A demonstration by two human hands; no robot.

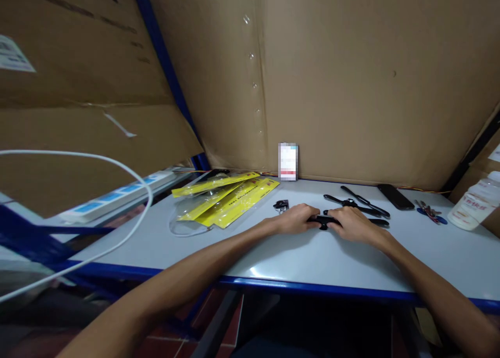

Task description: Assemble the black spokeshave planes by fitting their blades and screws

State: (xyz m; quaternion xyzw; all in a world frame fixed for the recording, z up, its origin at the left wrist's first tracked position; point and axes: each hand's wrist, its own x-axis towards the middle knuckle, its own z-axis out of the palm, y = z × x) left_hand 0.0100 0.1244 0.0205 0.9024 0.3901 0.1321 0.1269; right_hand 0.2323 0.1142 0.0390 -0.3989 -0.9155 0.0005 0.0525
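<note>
Both hands meet over the white table, closed on a long black part (323,220) with a short stub at its middle. My left hand (299,219) grips its left end, thumb and fingers pressed together. On the other side my right hand (351,222) grips it near the middle; the fingers partly cover it. Just behind the right hand lie more slim black pieces, one (351,204) with a small raised block on it and another slanted one (365,201). A small black-and-metal part (280,206) rests behind the left hand. I cannot make out the exact kind of these parts.
Clear packages with yellow cards (238,204) are heaped on the left. A lit phone (288,162) leans against the cardboard wall (332,87). On the right are a dark phone (396,197), keys (429,212) and a plastic bottle (473,203). A white cable (150,191) loops past a power strip (117,197).
</note>
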